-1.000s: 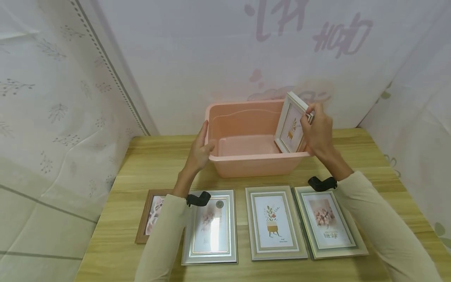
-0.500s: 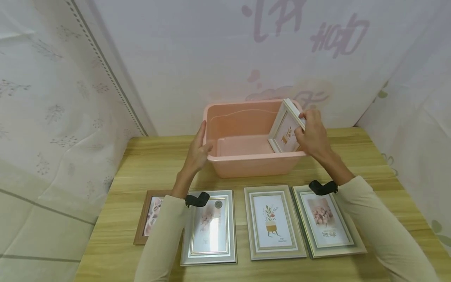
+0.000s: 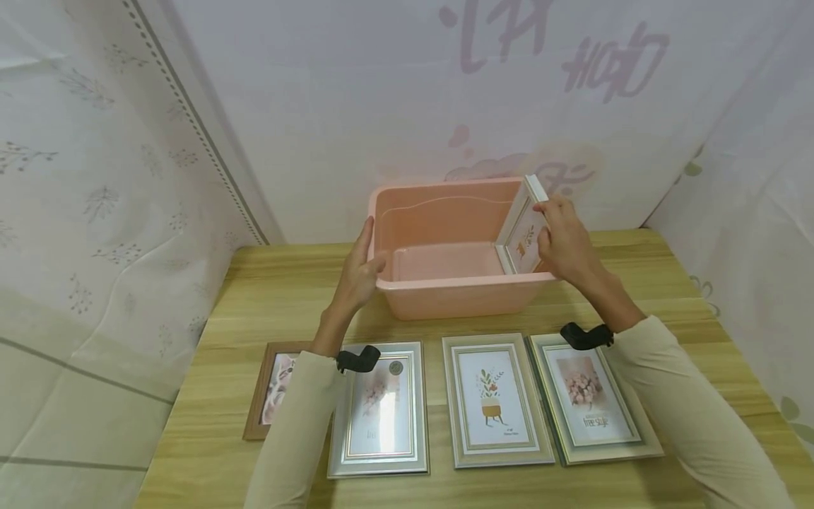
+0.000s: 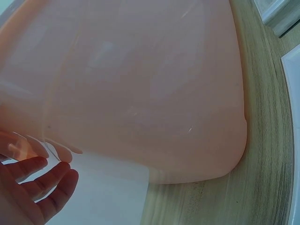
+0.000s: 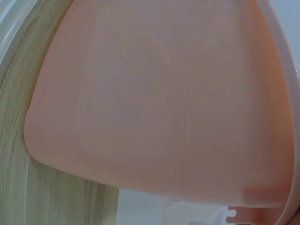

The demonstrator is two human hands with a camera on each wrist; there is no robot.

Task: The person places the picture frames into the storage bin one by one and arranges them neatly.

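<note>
A pink plastic basin (image 3: 461, 298) stands on the table at the back wall. My left hand (image 3: 356, 274) grips its left rim, thumb over the edge; in the left wrist view, fingers of that hand (image 4: 44, 190) curl at the basin's outside. Inside the basin's right end, a white photo frame (image 3: 520, 237) with a plant-pot picture stands on edge, leaning toward the right wall. My right hand (image 3: 569, 244) pinches this frame at its upper edge. In the right wrist view, the basin's outer wall (image 5: 140, 103) fills most of the picture and hides the held frame.
Several photo frames lie on the wooden table (image 3: 305, 297) in front of the basin: a brown one (image 3: 256, 403) partly under my left sleeve, a silver one (image 3: 381, 466), a champagne plant-pot one (image 3: 499, 396) and a flower one (image 3: 598, 403). Fabric-covered walls (image 3: 318, 106) surround the table.
The white frame has been lowered into the basin, tipped left, then swung right to stand steeper by the right wall. My right hand moved with it; my left hand kept its place.
</note>
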